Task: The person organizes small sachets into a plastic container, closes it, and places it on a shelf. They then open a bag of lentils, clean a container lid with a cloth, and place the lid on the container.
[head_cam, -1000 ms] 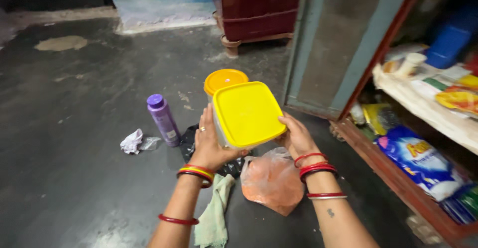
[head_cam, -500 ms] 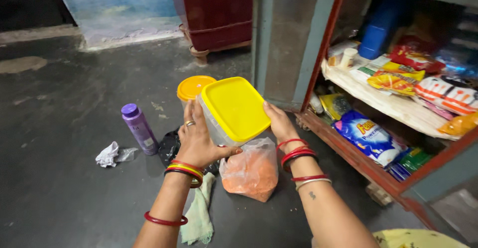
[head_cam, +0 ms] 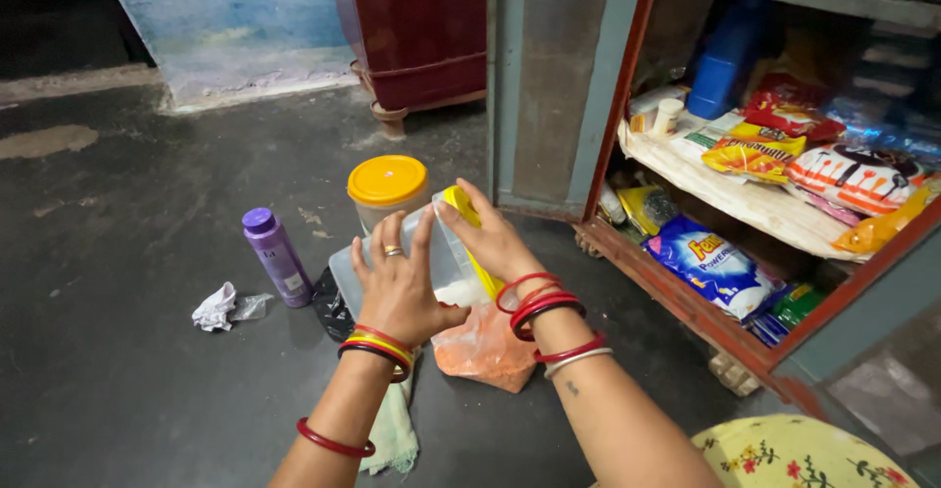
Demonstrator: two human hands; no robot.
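Both my hands hold a clear square plastic container (head_cam: 443, 253) with a yellow lid, now tipped on its side so the lid faces right. My left hand (head_cam: 397, 287) is spread over the container's clear base and wall. On the lid side, my right hand (head_cam: 495, 243) grips the rim, fingers over the yellow edge. A little white stuff shows inside at the bottom. Directly below the container lies an orange plastic bag (head_cam: 485, 351) on the floor. A round jar with an orange lid (head_cam: 388, 186) stands just behind my hands.
A purple bottle (head_cam: 276, 256) and a crumpled white wrapper (head_cam: 218, 307) sit on the dark floor to the left. A pale cloth (head_cam: 394, 429) lies under my left arm. An open cupboard (head_cam: 745, 341) at right holds packets on two shelves. A maroon cabinet (head_cam: 417, 27) stands behind.
The container has been turned from lid-up onto its side, lid now facing right. My view has shifted right, showing more of the cupboard shelves.
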